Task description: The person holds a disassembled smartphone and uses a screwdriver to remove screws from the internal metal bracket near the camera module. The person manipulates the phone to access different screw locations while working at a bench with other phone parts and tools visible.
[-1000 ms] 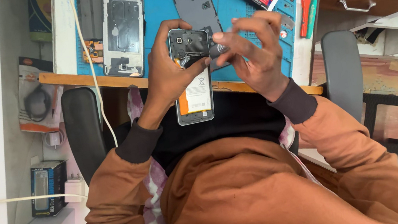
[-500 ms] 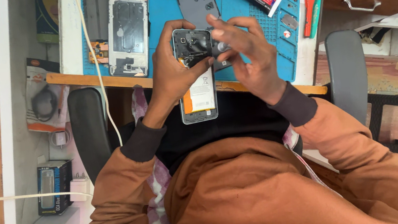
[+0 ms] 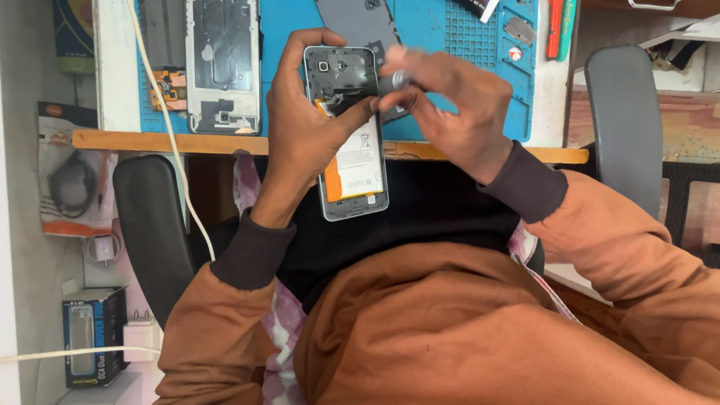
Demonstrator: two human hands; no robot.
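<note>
The left hand (image 3: 301,132) grips an opened phone (image 3: 348,131); the right hand (image 3: 449,109) pinches a screwdriver (image 3: 391,82). A grey back cover (image 3: 357,6) lies at 12 o'clock, a phone frame (image 3: 220,50) at 10 on the blue mat (image 3: 467,33).

The person wears a rust-brown pullover with loose, softly creased sleeves. Each sleeve ends in a dark, ribbed cuff, nearly black with a brownish cast, snug at the wrist. The left hand (image 3: 301,132) and right hand (image 3: 449,109) are bare: no gloves, rings or watch show. Dark cloth covers the lap.
</note>
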